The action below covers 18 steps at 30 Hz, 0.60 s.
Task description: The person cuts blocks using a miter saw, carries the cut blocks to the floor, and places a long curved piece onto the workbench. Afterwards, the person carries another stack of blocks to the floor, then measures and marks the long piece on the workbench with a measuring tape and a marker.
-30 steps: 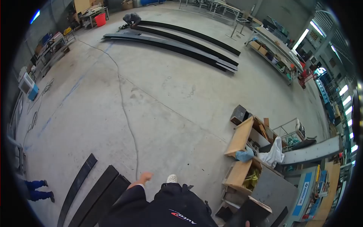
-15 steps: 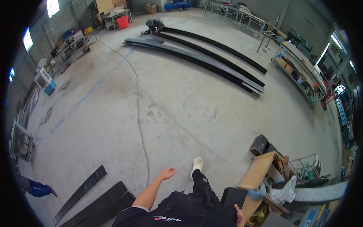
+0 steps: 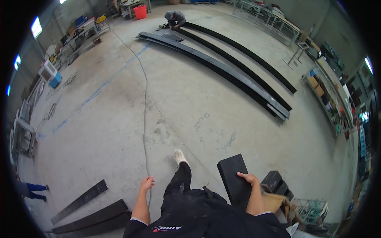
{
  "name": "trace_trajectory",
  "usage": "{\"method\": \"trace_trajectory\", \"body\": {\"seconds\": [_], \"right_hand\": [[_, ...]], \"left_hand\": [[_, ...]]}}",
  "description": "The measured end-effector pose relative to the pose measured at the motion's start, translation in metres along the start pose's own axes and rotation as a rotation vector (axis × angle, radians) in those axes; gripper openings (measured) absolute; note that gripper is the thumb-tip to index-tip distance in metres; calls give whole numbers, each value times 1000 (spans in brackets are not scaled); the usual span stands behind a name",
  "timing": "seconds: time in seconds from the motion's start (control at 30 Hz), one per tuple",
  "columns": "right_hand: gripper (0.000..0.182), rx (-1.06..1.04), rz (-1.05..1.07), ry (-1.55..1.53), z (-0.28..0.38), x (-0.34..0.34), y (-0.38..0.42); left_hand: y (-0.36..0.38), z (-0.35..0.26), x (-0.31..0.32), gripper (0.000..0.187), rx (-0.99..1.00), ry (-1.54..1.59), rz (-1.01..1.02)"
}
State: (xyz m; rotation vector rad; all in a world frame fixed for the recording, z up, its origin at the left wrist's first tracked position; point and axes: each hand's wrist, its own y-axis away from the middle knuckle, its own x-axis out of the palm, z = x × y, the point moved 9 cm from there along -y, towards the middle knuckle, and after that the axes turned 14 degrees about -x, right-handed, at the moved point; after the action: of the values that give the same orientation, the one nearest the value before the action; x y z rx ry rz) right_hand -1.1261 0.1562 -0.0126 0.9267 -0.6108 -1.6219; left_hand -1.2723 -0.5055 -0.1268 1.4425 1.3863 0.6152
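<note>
My right hand [image 3: 249, 178] grips a flat black rectangular piece [image 3: 234, 174] at my right side, with the thumb lying over its upper face. The piece has a dark grooved side edge, and its lower end disappears behind my arm and clothing. My left hand [image 3: 147, 183] hangs over the concrete floor [image 3: 115, 150] with loosely curled fingers slightly apart, and nothing shows in it. Beneath that hand a grey cable [image 3: 145, 119] runs along the floor. One of my feet, in a light shoe [image 3: 179, 156], is stretched forward.
Long black beams [image 3: 222, 59] lie ahead, with a crouching person [image 3: 175, 19] at their far end. Dark planks [image 3: 81, 200] lie at lower left, near another person's legs [image 3: 37, 190]. Black blocks [image 3: 274, 180] and cardboard stand at right. A loaded shelf table [image 3: 331, 91] stands farther right.
The black piece in my right hand has come forward and up into fuller view. My left hand has shifted left. I have stepped on, and the clutter at right has slid toward the lower edge.
</note>
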Motion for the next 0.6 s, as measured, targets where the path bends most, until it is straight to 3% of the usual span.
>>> {"method": "trace_trajectory", "body": {"seconds": [0.13,0.23,0.3,0.37,0.43,0.47,0.53,0.6], "right_hand": [[91,-18,1,250,150,0,-56],[97,54,58,292,205,11,-101],[98,26,-41,389,254,10,-122],[104,105,-12,344,265,7,-149],[97,219,-31,107,247,7,-197],[98,202,-5,42,262,15,-207],[101,261,-26,-138,264,26,-242],[104,309,-37,-308,274,32,-279]], "left_hand": [[-87,-47,28,50,-101,30,64],[-114,-87,25,55,-233,71,100],[-131,-125,19,56,-315,95,94],[-150,-177,6,54,-334,54,63],[-171,-263,-8,50,-184,6,70],[-184,-303,-15,50,-180,1,67],[-205,-391,-27,48,9,-41,57],[-230,-459,-40,48,23,14,16]]}}
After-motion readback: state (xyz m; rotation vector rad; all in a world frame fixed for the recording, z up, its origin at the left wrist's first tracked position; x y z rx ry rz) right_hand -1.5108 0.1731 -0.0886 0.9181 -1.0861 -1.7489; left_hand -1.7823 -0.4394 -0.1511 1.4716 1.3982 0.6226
